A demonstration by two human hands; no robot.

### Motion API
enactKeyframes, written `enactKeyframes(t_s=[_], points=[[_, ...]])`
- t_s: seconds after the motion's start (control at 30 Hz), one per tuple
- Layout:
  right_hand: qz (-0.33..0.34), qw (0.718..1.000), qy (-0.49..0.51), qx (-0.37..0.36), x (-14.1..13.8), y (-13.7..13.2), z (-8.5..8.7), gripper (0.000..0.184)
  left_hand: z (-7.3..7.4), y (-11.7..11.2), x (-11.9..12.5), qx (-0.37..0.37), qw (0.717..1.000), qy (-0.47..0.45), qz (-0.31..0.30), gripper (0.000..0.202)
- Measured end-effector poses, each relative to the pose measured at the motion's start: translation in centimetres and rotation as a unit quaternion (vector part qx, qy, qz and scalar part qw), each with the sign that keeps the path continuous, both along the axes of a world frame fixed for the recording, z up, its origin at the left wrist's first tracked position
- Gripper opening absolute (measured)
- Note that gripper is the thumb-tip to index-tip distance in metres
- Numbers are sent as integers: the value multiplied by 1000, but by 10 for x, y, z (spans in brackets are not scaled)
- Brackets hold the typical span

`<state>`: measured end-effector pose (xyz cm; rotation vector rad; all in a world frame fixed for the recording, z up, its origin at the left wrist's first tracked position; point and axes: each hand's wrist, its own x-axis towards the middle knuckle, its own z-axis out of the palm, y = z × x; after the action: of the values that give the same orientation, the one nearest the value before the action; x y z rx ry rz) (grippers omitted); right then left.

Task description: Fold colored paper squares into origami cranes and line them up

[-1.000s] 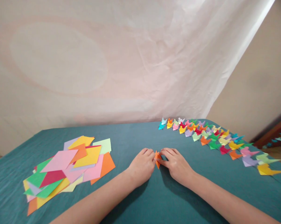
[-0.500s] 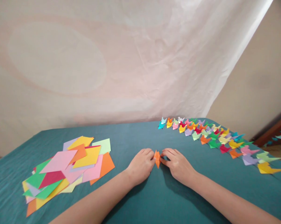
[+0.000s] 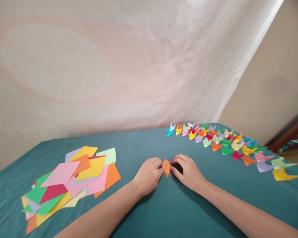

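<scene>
A small orange folded paper (image 3: 167, 169), diamond-shaped with a crease across its middle, stands between my two hands just above the table. My left hand (image 3: 149, 176) pinches its left edge between thumb and fingers. At the right edge, my right hand (image 3: 189, 172) has its thumb and forefinger tips on the paper, the fingers arched with a dark gap behind them. Fingertips hide part of both edges.
Loose coloured paper squares (image 3: 62, 173) lie in an overlapping pile on the left. Several rows of folded paper birds (image 3: 224, 142) line the right side of the green-covered table (image 3: 144, 142). A pale curtain (image 3: 139, 66) hangs behind.
My right hand has lifted slightly and its fingers have arched wider, opening a gap between thumb and forefinger. The left hand keeps its pinch, and the view has shifted slightly.
</scene>
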<state>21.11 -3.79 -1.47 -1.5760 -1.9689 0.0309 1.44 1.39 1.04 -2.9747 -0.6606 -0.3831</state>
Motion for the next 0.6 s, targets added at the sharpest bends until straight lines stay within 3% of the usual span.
enactKeyframes(t_s=[0.6], points=[[-23, 998, 40, -33, -5, 6, -5, 8, 0, 0, 0, -57, 998, -15, 7, 28]])
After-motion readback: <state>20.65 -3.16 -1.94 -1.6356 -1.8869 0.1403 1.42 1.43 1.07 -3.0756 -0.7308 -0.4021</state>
